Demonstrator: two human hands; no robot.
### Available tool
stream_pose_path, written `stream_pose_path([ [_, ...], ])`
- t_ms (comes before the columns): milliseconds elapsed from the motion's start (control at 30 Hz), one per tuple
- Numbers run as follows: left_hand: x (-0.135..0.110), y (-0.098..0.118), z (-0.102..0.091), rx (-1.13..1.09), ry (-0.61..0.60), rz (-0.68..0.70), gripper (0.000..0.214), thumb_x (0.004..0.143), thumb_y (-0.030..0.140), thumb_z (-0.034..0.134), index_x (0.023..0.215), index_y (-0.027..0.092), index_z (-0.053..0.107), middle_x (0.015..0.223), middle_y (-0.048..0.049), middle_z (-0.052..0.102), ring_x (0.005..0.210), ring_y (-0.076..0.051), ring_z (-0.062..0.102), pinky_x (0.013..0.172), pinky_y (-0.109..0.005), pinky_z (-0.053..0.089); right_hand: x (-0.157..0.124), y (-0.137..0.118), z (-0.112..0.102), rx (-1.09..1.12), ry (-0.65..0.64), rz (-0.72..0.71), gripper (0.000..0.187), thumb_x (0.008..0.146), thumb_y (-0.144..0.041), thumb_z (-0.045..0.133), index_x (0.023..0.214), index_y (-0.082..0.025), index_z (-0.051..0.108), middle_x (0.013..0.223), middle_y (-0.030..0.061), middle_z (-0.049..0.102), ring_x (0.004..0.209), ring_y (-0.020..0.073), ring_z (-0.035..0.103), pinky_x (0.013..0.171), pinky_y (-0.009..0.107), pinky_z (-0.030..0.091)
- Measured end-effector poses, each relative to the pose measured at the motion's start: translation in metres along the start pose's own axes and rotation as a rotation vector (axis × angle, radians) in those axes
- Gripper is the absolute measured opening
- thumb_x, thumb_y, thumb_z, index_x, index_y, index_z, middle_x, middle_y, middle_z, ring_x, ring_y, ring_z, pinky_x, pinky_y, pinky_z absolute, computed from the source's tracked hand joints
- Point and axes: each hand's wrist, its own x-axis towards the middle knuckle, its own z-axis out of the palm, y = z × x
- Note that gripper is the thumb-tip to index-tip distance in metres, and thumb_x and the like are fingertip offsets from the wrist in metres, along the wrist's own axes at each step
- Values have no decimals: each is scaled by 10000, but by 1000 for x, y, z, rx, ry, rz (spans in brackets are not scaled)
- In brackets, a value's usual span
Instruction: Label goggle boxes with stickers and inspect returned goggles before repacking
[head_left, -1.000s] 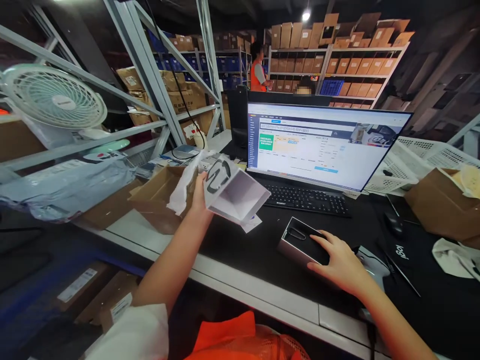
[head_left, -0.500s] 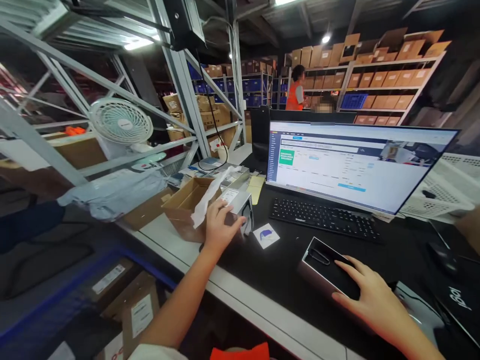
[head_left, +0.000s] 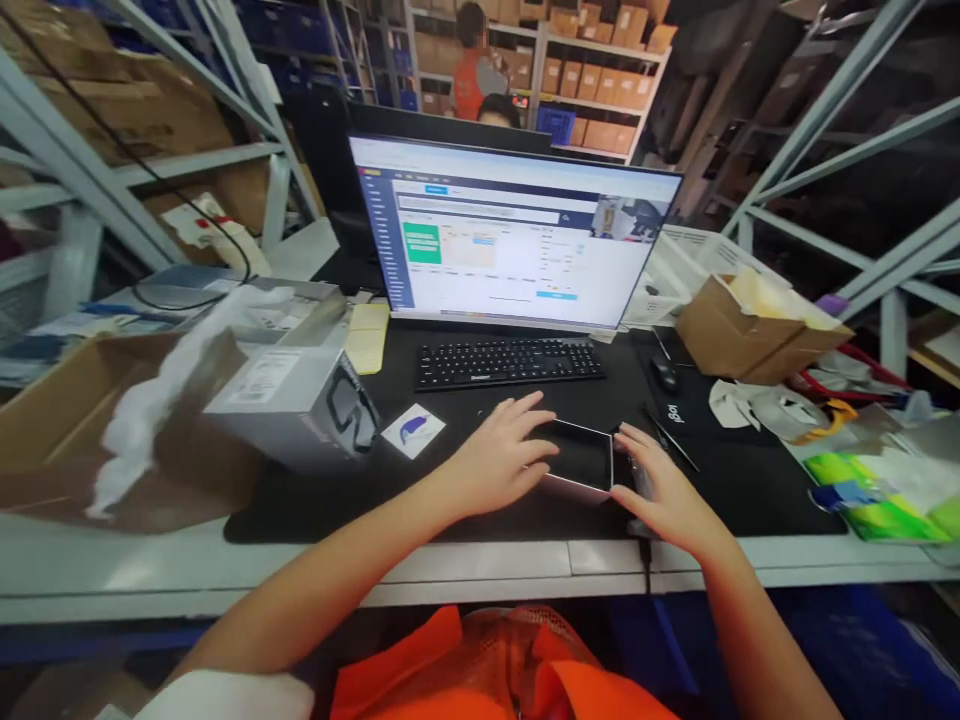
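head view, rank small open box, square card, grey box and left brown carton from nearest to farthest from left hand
1. Small open box, at the fingertips of the left hand
2. Square card, left of that hand
3. Grey box, left of the card
4. Left brown carton, farthest left

Left hand [head_left: 501, 455] blocks the left end of the open box [head_left: 579, 455]; item under right hand [head_left: 664, 488] mostly covered, can't ID. Monitor [head_left: 495, 235] text too small and blurred to read. Brown carton [head_left: 191, 460] clipped by left edge, person in orange vest [head_left: 469, 85] blurred, lower body hidden behind the screens.
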Motion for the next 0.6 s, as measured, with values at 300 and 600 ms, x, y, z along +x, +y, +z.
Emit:
stream_pose_path([
  [300, 85, -1, 57, -163, -274, 362, 298, 917, 474, 666, 1057, 230, 764, 1517, -175, 469, 1510, -433, 276, 1166, -688, 311, 12, -4, 32, 297, -77, 189, 1371, 690, -384, 856, 1629, -249, -133, 1670, 196, 238, 1520, 320, 322, 1189, 534, 349],
  [600, 57, -19, 12, -291, -43, 200, 438, 744, 546, 816, 879, 206, 575, 1363, -180, 576, 1364, -375, 502, 1108, -512, 454, 14, -6, 38, 317, -26, 89, 1305, 693, -397, 864, 1646, -292, -22, 1623, 144, 348, 1453, 305, 436, 1185, 499, 374],
])
